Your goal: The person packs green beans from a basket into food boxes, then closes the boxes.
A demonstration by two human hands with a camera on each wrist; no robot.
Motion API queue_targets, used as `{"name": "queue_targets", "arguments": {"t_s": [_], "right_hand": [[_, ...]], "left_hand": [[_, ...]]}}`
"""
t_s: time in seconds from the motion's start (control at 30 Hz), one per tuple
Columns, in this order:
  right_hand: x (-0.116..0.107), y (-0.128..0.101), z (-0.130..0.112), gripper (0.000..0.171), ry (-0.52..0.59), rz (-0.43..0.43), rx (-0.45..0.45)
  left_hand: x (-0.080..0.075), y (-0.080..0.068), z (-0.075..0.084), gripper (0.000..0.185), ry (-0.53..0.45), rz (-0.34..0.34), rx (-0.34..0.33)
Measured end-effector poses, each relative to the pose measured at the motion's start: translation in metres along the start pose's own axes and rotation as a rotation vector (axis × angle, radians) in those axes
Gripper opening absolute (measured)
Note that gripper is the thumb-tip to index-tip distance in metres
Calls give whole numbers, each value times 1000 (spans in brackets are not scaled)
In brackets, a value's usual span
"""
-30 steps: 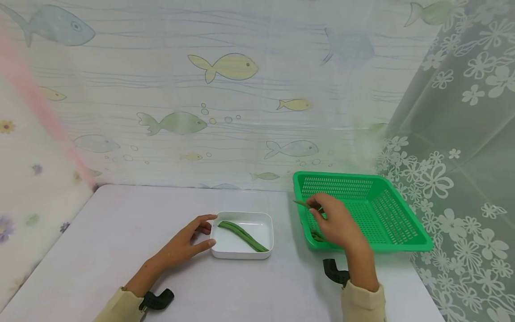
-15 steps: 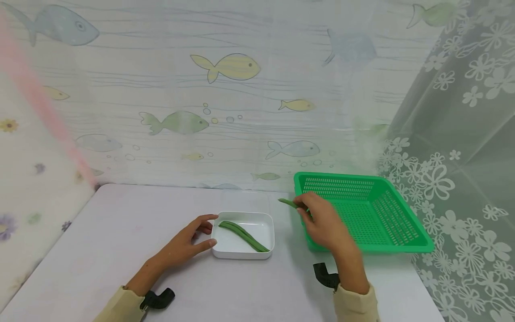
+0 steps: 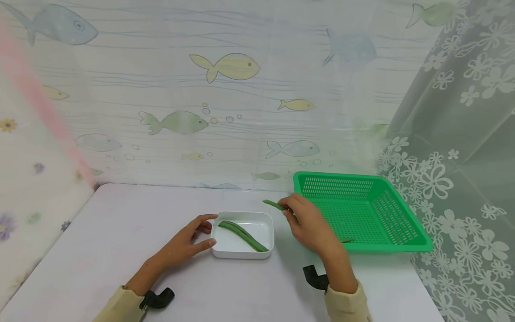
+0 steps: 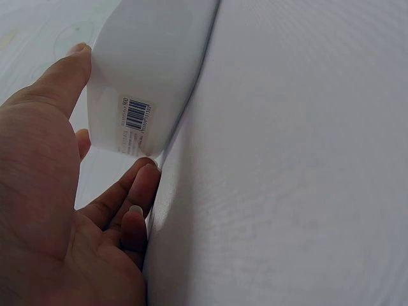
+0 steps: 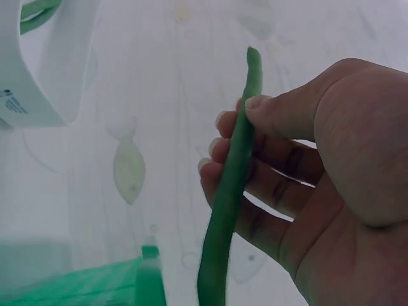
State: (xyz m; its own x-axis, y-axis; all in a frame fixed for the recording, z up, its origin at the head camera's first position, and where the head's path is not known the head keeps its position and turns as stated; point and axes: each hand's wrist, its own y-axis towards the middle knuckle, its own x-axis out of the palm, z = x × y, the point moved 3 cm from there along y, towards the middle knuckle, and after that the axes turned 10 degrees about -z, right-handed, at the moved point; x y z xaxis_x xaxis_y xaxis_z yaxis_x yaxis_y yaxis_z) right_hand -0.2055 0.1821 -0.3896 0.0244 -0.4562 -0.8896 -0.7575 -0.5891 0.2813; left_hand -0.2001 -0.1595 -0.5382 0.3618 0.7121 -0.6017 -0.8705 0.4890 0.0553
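A white rectangular dish [image 3: 226, 250] sits mid-table with long green beans [image 3: 243, 235] lying in it. My left hand [image 3: 189, 242] holds the dish's left end, thumb and fingers against its wall [image 4: 141, 95]. My right hand [image 3: 306, 222] hovers between the dish and a green plastic basket [image 3: 402, 223], pinching a green bean [image 3: 273, 205] whose tip points left toward the dish. In the right wrist view the green bean [image 5: 231, 191] runs between thumb and fingers. Another bean [image 3: 348, 240] lies at the basket's front edge.
The white table [image 3: 120, 232] ends at a fish-print curtain [image 3: 201, 89] behind and a flowered curtain [image 3: 462, 156] on the right. Black wrist mounts [image 3: 158, 298] sit at both sleeves.
My right hand has lifted out of the basket and moved left toward the dish, carrying the bean. The left hand and the dish have stayed put.
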Motion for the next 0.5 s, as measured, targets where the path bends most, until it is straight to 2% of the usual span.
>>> {"name": "queue_targets", "arguments": {"t_s": [0.37, 0.5], "right_hand": [[23, 10, -8, 29, -22, -57, -5], [30, 13, -11, 31, 12, -69, -18]], "left_hand": [[0, 0, -2, 66, -7, -3, 5], [-1, 1, -3, 66, -2, -1, 9]]}}
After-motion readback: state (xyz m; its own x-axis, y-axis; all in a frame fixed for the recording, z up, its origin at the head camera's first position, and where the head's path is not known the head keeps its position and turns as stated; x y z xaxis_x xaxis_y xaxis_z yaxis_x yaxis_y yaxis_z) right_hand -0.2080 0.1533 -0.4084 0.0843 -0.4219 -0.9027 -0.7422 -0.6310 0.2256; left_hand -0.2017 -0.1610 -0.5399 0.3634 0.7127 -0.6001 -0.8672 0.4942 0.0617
